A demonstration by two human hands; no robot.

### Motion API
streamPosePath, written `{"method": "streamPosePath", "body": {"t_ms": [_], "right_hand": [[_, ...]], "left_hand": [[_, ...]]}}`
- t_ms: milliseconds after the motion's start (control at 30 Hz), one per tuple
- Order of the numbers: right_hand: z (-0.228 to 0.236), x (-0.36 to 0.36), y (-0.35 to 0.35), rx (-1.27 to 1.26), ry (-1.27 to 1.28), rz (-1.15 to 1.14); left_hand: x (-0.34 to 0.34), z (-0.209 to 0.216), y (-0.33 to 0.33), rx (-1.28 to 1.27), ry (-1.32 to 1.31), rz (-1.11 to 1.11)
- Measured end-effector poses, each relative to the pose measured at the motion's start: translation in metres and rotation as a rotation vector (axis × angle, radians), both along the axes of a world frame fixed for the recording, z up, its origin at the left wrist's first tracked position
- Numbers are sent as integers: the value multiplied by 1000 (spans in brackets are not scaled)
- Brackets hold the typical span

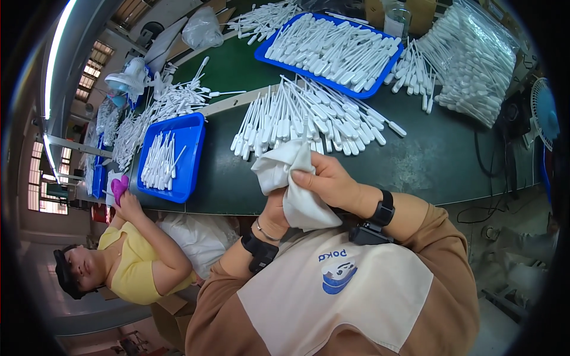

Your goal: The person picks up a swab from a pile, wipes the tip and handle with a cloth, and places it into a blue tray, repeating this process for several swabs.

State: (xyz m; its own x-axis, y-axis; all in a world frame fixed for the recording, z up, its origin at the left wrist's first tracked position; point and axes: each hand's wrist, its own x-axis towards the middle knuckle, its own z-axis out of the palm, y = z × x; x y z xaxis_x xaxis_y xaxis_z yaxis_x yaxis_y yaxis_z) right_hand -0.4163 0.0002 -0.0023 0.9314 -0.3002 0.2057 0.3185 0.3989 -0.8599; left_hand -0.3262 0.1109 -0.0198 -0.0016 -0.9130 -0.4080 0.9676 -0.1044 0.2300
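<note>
A folded white cloth is held up in front of me at the table's near edge. My right hand pinches it from the right, thumb on top. From below and left, my left hand grips the same cloth, most of its fingers hidden behind the folds. A thin whitish stem stands above the cloth's top; I cannot make out whether it is wrapped in it. Just beyond lies a fanned heap of white plastic dropper pipettes, bulbs mostly toward me.
A blue tray full of pipettes stands behind the heap, and another blue tray is at left. A clear bag of pipettes lies at right, near a fan. At left, a person in yellow holds something purple.
</note>
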Motion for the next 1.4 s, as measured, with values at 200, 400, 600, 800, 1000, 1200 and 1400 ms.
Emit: {"method": "streamPosePath", "body": {"t_ms": [200,400,600,800,1000,1200,1400], "right_hand": [[23,-8,-25,383,67,-149],[4,0,-4,93,92,-162],[-14,9,10,-71,52,-174],[-8,2,0,-186,25,-279],[8,-2,-9,-547,261,-37],[2,3,-3,-694,-80,-221],[-4,0,-12,-495,312,-304]], "left_hand": [[-16,-17,12,-82,-185,-62],[-8,-20,14,-139,-765,63],[0,23,-6,-78,-552,342],[15,33,14,-114,-1076,119],[34,55,26,-116,-1352,264],[18,44,20,-127,-1288,446],[23,46,19,-216,-1250,668]]}}
